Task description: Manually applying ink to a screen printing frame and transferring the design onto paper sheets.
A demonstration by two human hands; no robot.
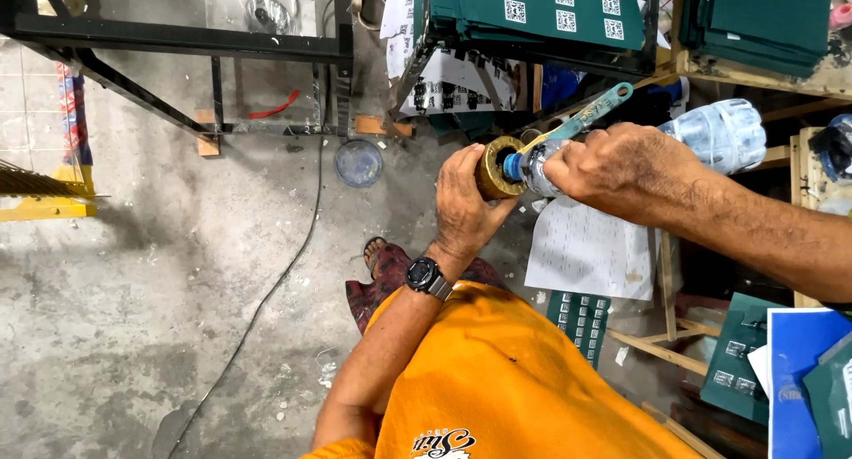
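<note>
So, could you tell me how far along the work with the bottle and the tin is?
Done: the cap is off, since the bottle lies tipped with its blue neck at the mouth of the gold tin. In hand: the left hand steadies the tin while the right hand holds the bottle and a teal-handled brush. Left: how full the tin is cannot be seen.

Dark green sheets (532, 6) bearing square white code labels are stacked at the top; a white printed sheet (590, 250) lies below the hands; a blue package (799, 379) sits lower right.

Green card stacks (532, 6), blk cable (275, 281), round lid (358, 163), paper sheet (590, 250)
</note>
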